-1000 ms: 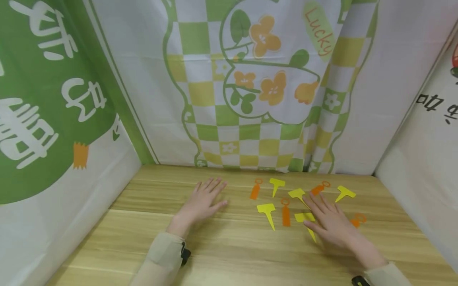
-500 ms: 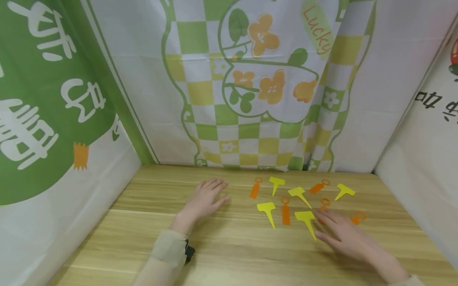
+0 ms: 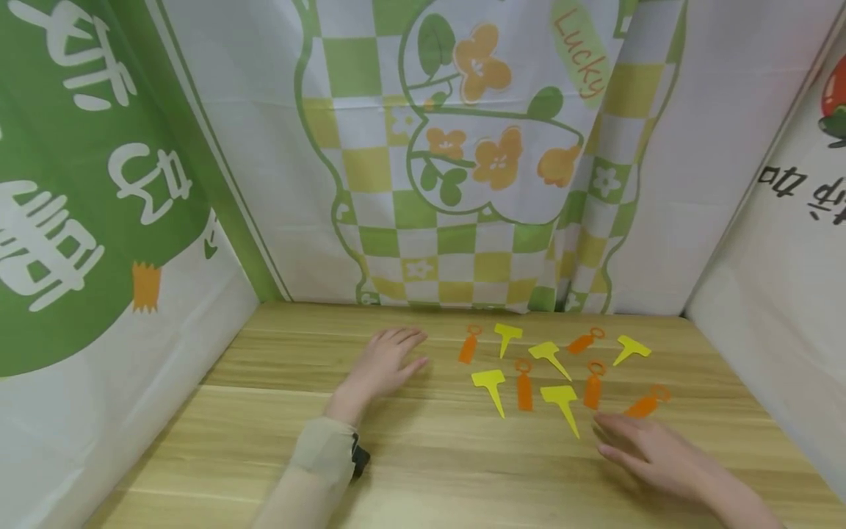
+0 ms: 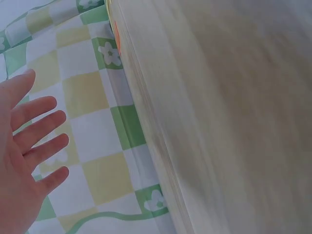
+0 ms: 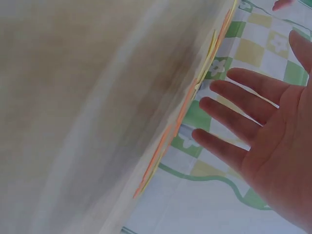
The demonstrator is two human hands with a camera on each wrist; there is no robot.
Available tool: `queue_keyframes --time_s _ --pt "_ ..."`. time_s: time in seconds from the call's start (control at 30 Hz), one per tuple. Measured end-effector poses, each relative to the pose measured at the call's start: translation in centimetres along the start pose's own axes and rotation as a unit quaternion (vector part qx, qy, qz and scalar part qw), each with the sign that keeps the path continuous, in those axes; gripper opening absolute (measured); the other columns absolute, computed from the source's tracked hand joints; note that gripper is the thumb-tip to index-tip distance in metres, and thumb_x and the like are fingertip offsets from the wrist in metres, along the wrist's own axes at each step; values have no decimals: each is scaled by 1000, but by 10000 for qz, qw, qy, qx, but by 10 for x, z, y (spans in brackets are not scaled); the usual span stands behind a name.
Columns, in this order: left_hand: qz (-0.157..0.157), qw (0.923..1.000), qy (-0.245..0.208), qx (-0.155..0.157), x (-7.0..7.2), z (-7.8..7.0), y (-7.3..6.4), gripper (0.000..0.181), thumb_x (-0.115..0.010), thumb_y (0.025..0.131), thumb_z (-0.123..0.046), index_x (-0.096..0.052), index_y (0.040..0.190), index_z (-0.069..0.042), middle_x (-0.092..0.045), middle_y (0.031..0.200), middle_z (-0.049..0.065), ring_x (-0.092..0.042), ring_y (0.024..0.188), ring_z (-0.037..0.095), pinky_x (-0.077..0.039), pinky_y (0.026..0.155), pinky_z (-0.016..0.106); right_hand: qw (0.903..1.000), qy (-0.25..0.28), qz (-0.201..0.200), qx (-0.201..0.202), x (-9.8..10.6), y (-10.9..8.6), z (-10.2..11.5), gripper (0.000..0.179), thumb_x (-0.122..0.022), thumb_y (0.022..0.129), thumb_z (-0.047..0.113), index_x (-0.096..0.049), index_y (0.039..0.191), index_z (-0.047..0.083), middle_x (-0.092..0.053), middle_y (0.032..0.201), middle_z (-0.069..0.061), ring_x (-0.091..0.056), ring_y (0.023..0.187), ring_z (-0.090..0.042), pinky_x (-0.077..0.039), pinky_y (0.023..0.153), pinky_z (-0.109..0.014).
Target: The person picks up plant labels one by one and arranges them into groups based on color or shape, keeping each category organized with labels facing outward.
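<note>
You are drawing your right hand (image 3: 651,448) back toward the lower right of the head view; a second ago it was covering part of the layout. The upright orange loop tag (image 3: 593,391) right of centre is now showing in full, and the slanted orange loop tag (image 3: 643,405) is showing most of its body, its lower end lying close to your fingers. The lower yellow T-tag (image 3: 560,399), partly hidden a second ago, is also showing whole.

Your right fingers are spreading apart in the right wrist view and pinching nothing. Your left hand (image 3: 383,364) is staying at about the same place, left of centre; its fingers are spreading too, and it is gripping nothing. The views are not showing clearly whether either hand is touching the table (image 3: 429,477).

Along the upper row, left to right, you are facing the leftmost orange loop tag (image 3: 468,348), the upper-left yellow T-tag (image 3: 508,334), the middle yellow T-tag (image 3: 547,353), the tilted orange loop tag (image 3: 581,344) and the far-right yellow T-tag (image 3: 632,347). Below them, the lower-left yellow T-tag (image 3: 489,380) and the central orange loop tag (image 3: 524,391) are lying side by side.

For the work, this change is leaving both hands unloaded and all ten pieces exposed, apparently without overlap.
</note>
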State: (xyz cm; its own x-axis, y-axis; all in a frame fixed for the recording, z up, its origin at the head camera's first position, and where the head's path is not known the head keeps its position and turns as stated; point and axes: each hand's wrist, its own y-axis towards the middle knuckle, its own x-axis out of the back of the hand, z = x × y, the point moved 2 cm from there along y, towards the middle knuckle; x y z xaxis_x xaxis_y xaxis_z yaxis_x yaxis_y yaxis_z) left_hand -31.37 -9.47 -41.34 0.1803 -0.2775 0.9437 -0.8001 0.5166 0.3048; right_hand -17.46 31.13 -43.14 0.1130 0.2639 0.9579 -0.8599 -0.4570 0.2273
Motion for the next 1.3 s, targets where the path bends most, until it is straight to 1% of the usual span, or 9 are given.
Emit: queue_keyframes --time_s 0.23,0.4,0.57,0.7,0.87,0.93,1.07,1.17,1.3 --pt "94 9998 -146 -31 -4 -5 11 53 -47 96 -48 -49 138 -16 -49 143 6 -42 133 28 -27 113 52 9990 -33 440 38 -1 -8 -3 46 -52 95 43 -62 124 9 -65 123 -6 -63 110 -25 -51 90 -45" --pt "169 9996 -206 -49 -9 -8 20 50 -49 96 -46 -51 136 -17 -52 140 5 -44 131 27 -29 112 51 9982 -14 593 73 -3 -10 -7 49 -52 94 46 -62 124 9 -66 122 -5 -64 108 -24 -53 88 -43" --pt "209 9997 -142 -37 -14 -10 31 49 -49 95 -46 -52 135 -17 -55 137 3 -46 130 25 -30 113 48 9982 -23 559 224 -5 -11 -9 51 -55 91 48 -63 122 9 -66 122 -6 -64 108 -25 -53 87 -43" --pt "302 9993 -212 -1 -17 -13 37 49 -50 95 -46 -53 134 -16 -55 136 3 -46 130 25 -30 113 46 9980 -56 515 362 -6 -12 -11 52 -57 90 50 -64 121 9 -65 123 -8 -64 108 -26 -54 86 -43" --pt "347 9988 -338 54 -22 -16 48 44 -57 93 -40 -57 129 -15 -58 132 3 -48 126 25 -35 109 45 9976 -110 356 581 -7 -14 -12 53 -60 87 51 -66 119 9 -65 124 -8 -64 107 -27 -54 85 -41" --pt "360 9985 -401 64 -25 -17 52 42 -60 92 -38 -59 127 -15 -60 130 4 -50 124 25 -35 110 46 9973 -102 328 643 -8 -14 -13 54 -61 86 51 -66 119 9 -65 124 -9 -64 107 -27 -55 85 -40" --pt "408 9980 -466 122 -31 -18 62 39 -63 90 -36 -62 124 -15 -62 127 3 -53 122 24 -37 108 42 9965 -8 334 765 -8 -13 -15 54 -63 85 50 -66 119 8 -65 123 -12 -64 107 -30 -55 84 -40" --pt "416 9971 -599 201 -36 -19 69 38 -64 89 -35 -64 121 -14 -65 122 2 -56 116 23 -44 101 39 9958 64 333 854 -8 -13 -16 54 -64 85 48 -65 119 6 -65 122 -14 -64 106 -31 -56 83 -40" --pt "466 9944 -870 366 -42 -21 76 35 -67 88 -32 -67 116 -12 -67 115 3 -57 108 22 -48 93 37 9958 117 365 830 -7 -13 -16 55 -63 85 49 -65 119 6 -64 123 -14 -64 107 -32 -55 84 -40"
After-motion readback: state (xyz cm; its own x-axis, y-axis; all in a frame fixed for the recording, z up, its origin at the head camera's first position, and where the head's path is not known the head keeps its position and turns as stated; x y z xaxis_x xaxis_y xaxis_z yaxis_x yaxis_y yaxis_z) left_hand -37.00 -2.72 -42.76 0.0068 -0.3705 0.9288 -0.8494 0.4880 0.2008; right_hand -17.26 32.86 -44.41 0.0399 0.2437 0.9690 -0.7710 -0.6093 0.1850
